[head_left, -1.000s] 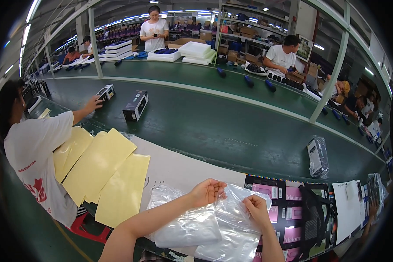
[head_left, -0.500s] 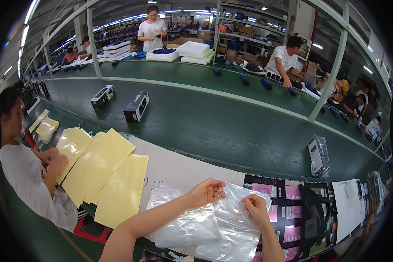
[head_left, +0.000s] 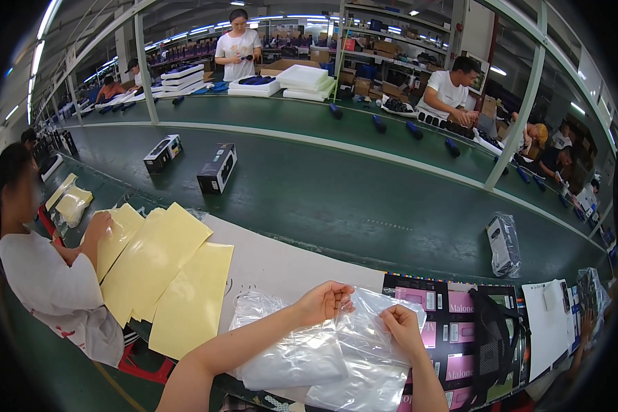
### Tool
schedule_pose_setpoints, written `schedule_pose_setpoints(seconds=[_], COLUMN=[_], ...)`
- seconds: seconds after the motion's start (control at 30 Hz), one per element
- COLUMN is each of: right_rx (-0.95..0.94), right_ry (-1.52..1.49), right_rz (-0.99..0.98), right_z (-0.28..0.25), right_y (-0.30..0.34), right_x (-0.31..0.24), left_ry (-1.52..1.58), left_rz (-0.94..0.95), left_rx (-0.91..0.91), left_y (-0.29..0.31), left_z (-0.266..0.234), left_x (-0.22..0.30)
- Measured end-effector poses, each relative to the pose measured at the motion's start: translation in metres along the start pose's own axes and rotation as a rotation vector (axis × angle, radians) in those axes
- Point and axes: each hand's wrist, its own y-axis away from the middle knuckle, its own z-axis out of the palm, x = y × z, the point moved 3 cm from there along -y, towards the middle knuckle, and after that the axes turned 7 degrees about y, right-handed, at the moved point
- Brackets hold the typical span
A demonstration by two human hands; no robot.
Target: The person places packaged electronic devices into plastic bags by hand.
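A clear plastic bag [head_left: 375,323] stretches between my two hands. My left hand [head_left: 327,302] pinches its upper left edge with curled fingers. My right hand [head_left: 402,328] grips the upper right side, thumb and forefinger pressed together. Beneath and to the left lies a stack of clear plastic bags [head_left: 288,360], flat on a pale board [head_left: 302,264]. To the right of my right hand are dark printed sheets with pink panels [head_left: 460,333], partly covered by a black mesh item [head_left: 493,336].
Yellow sheets [head_left: 191,302] lie to the left, where a co-worker [head_left: 55,281] handles them. Dark boxes [head_left: 217,168] stand on the green conveyor [head_left: 309,199], with a plastic-wrapped box [head_left: 503,246] at right. Beyond a metal frame post [head_left: 522,103], other workers stand at a further line holding blue-handled items [head_left: 379,123].
My hands and the bag stay almost still. The co-worker at left has raised a hand over the yellow sheets. Two boxes shifted slightly right; blue-handled items across drifted left.
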Motion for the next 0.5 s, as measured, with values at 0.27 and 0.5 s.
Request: schedule_pose_setpoints(seconds=[0.27,0.5], right_rx=[0.007,0.022], right_ry=[-0.025,0.038], right_rz=[-0.001,0.007], right_z=[-0.0005,0.0002], right_y=[-0.001,0.0002], right_x=[0.0045,-0.0014], left_ry=[0.015,-0.001], left_rz=[-0.003,-0.002], left_rx=[-0.015,-0.039], left_y=[-0.0009,-0.0007], left_z=[-0.0032,-0.0024], left_x=[-0.0004,0.0002])
